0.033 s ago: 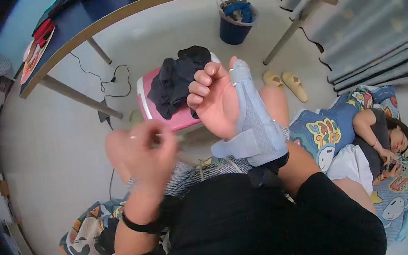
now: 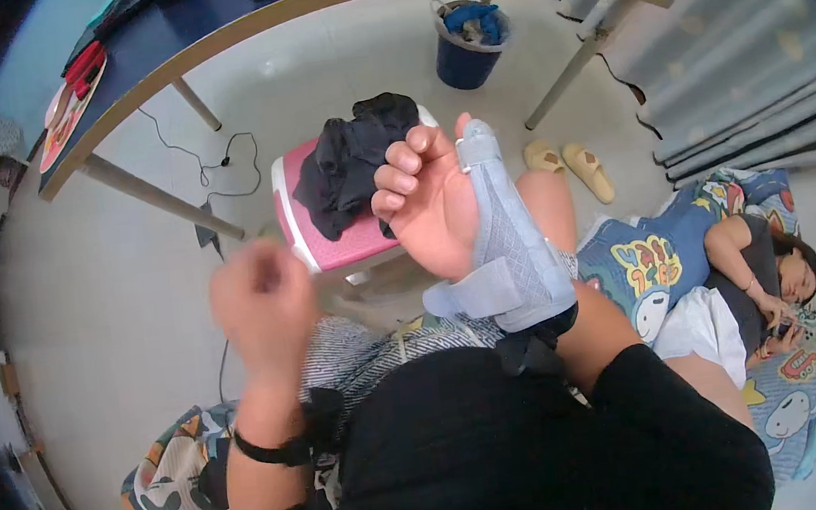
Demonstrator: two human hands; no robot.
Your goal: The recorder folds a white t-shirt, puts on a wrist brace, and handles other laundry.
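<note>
My right hand (image 2: 430, 210) is turned palm up, fingers loosely curled and apart, with nothing in it. A light grey-blue thumb brace (image 2: 504, 214) covers its thumb side and wrist. Across the wrist lies a pale strap tab (image 2: 473, 291) with a free rounded end. To its left, my left hand (image 2: 262, 302) is raised off the brace, fingers curled into a fist and smeared by motion. Whether anything is inside that fist is hidden. A black band (image 2: 271, 452) circles my left wrist.
A pink-topped stool (image 2: 356, 243) bearing dark clothing (image 2: 353, 166) stands ahead. Beyond are a blue table (image 2: 228, 1), a lined bin (image 2: 470, 46) and yellow slippers (image 2: 588, 172). A cable (image 2: 218, 181) crosses the floor. On the right, a person (image 2: 727, 319) lies on patterned bedding.
My left hand has moved left, away from the brace, and its fingers have curled in from a rounded pinch. My right hand and the brace have barely moved.
</note>
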